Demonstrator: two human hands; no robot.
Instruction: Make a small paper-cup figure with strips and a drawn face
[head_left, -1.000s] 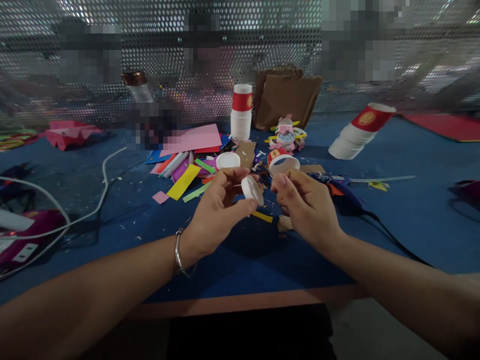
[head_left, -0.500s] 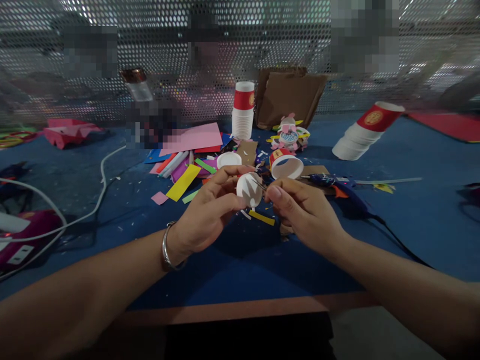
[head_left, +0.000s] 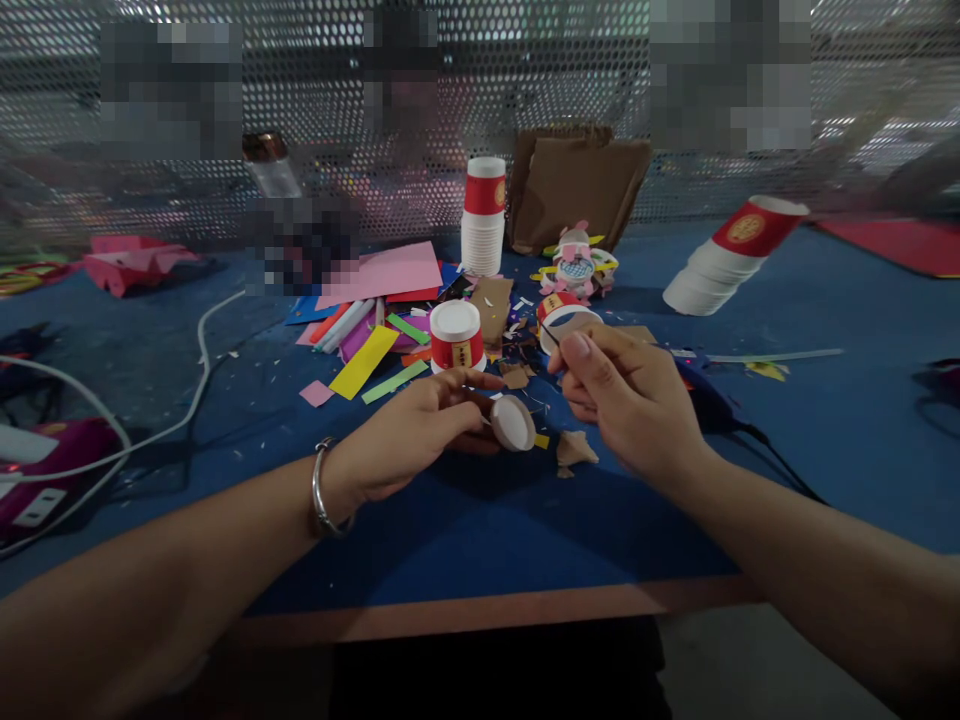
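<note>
A small white round piece with a raised rim (head_left: 513, 423), like the bottom of a paper cup, is held at its left edge by my left hand (head_left: 424, 428), thumb against fingers. Its hollow side tilts toward me above the blue table. My right hand (head_left: 637, 395) pinches a thin dark pointed tool (head_left: 550, 338), most of it hidden by the fingers, so its kind is unclear. Just beyond my left fingers stands an upturned red and white paper cup (head_left: 455, 340). A cut red cup ring (head_left: 566, 315) lies behind my right fingertips.
Coloured paper (head_left: 382, 275) and scraps spread behind my hands. A blue glue gun (head_left: 712, 405) lies right of my right hand. Cup stacks (head_left: 482, 225) stand at the back, one leaning. A white cable (head_left: 201, 370) and a purple power strip (head_left: 71, 460) are at left.
My left hand has lowered the white round piece and turned it. My right hand has drawn the dark tool away from it, to the right. The upturned red cup now shows more fully.
</note>
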